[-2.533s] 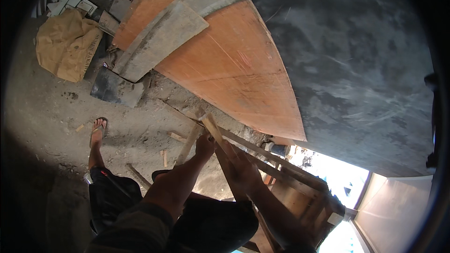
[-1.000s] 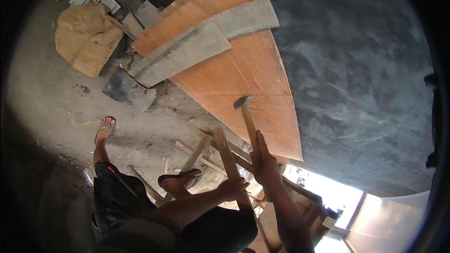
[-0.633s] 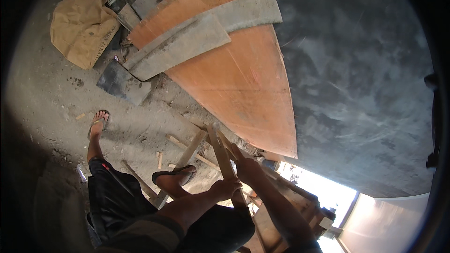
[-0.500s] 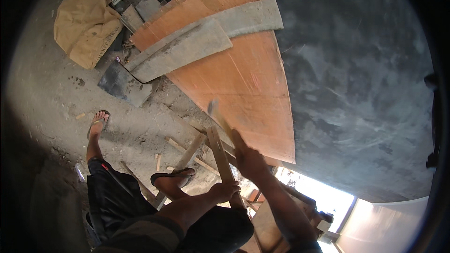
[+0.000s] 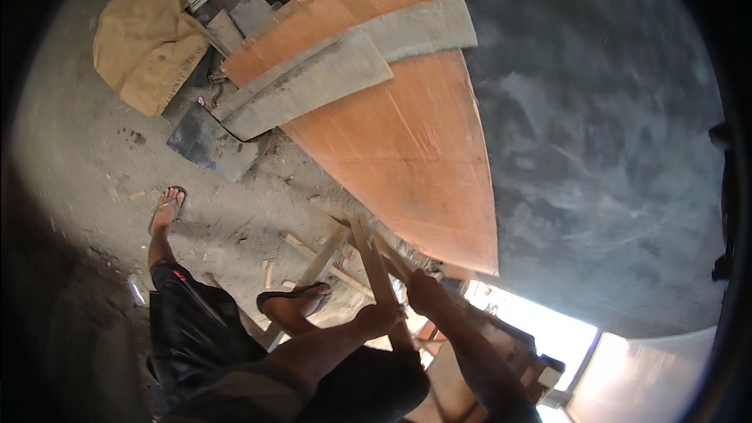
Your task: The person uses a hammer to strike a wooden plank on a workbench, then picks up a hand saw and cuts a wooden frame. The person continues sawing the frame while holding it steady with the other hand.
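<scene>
Both hands low at centre: left hand [image 5: 381, 318] closed round a slat [image 5: 374, 270], gripping it near its lower end; right hand [image 5: 425, 291] just beside, closed on something hard to make out, perhaps a handle hidden behind the slat. Slat tilted, upper end resting by the low edge of the orange board [image 5: 399, 133], lower end over a wooden frame [image 5: 470, 360]; judged as mid-fastening, slat set in place but not visibly fixed; no nail to be seen. Two grey planks [image 5: 329, 78] lying across the board; dark slab [image 5: 207, 141] and tan sack [image 5: 145, 47] well apart on the floor [image 5: 86, 180]. Room open to the left over bare floor; tight to the right, with grey wall [image 5: 611, 125] and bright opening [image 5: 540, 329] near; own feet and loose sticks [image 5: 313, 254] crowding below.
</scene>
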Tool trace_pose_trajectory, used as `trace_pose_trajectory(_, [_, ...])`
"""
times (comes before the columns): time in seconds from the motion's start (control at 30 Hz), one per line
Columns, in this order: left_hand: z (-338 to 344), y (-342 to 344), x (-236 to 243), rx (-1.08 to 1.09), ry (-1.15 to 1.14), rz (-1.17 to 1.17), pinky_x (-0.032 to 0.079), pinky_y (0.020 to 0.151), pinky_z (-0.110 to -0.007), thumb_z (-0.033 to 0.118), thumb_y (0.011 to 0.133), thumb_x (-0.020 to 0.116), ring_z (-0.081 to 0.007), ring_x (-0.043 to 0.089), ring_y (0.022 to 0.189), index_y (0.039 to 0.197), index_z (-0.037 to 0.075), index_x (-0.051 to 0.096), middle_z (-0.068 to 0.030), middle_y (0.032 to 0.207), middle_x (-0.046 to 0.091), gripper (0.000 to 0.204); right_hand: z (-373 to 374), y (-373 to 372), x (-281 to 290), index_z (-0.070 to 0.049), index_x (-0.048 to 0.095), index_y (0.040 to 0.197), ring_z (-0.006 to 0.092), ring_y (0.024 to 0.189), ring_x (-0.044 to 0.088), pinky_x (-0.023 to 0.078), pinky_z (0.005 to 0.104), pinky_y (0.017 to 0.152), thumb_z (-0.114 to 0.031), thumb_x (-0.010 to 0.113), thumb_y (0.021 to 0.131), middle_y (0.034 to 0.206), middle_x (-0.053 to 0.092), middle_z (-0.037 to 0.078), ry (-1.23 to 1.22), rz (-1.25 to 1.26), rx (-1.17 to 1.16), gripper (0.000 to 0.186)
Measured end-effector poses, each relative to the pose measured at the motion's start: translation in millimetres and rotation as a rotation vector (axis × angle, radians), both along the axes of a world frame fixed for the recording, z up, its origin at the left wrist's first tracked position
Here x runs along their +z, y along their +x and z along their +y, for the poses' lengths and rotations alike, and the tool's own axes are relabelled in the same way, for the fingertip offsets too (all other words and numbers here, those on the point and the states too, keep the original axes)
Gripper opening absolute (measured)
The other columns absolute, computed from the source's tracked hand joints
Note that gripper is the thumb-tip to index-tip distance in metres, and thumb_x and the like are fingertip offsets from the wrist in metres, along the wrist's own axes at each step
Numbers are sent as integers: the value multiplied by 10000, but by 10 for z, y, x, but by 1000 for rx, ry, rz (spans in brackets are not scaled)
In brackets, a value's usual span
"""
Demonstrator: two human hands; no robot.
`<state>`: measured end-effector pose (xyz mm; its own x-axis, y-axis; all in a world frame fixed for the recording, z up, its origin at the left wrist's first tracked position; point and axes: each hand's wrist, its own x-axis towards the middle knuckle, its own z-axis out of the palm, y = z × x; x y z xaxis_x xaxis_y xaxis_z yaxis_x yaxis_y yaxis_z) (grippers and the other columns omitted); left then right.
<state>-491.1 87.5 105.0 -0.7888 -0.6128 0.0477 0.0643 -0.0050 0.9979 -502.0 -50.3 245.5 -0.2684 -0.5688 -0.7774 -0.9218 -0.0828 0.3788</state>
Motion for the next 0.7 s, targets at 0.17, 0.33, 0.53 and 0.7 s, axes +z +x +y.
trace_pose_trajectory(0.17, [8, -5, 15, 22, 143, 76, 468, 1021, -408, 296, 1041, 396, -294, 571, 1222, 1347, 154, 566, -56, 1384, 564, 378, -15, -259, 85, 16, 462, 1030, 470, 769, 666, 533, 578, 662, -206, 539, 940, 778, 651, 294, -218, -140, 164, 251])
trace_pose_trajectory(0.33, [-43, 122, 113, -30, 224, -19, 501, 969, -409, 324, 1044, 377, -313, 622, 1145, 1368, 172, 552, -30, 1439, 525, 398, -1009, 1405, 1091, -28, 561, 979, 351, 735, 643, 514, 459, 685, -221, 497, 1009, 762, 613, 199, -685, -737, 284, 205])
trace_pose_trajectory(0.53, [-25, 79, 51, 32, -16, -35, 551, 883, -415, 284, 1040, 382, -279, 647, 1109, 1361, 162, 555, -26, 1447, 517, 384, -1597, 2002, 1538, -45, 557, 1030, 225, 750, 605, 516, 359, 687, -249, 476, 1015, 824, 580, 112, -613, -1701, 470, 220])
trace_pose_trajectory(0.7, [76, -89, -49, 71, -40, 0, 538, 904, -422, 298, 1046, 362, -298, 648, 1097, 1335, 164, 565, -53, 1350, 589, 378, -93, 128, 115, 13, 542, 1136, 434, 899, 676, 562, 477, 745, -135, 535, 902, 916, 662, 284, 80, 80, 372, 277])
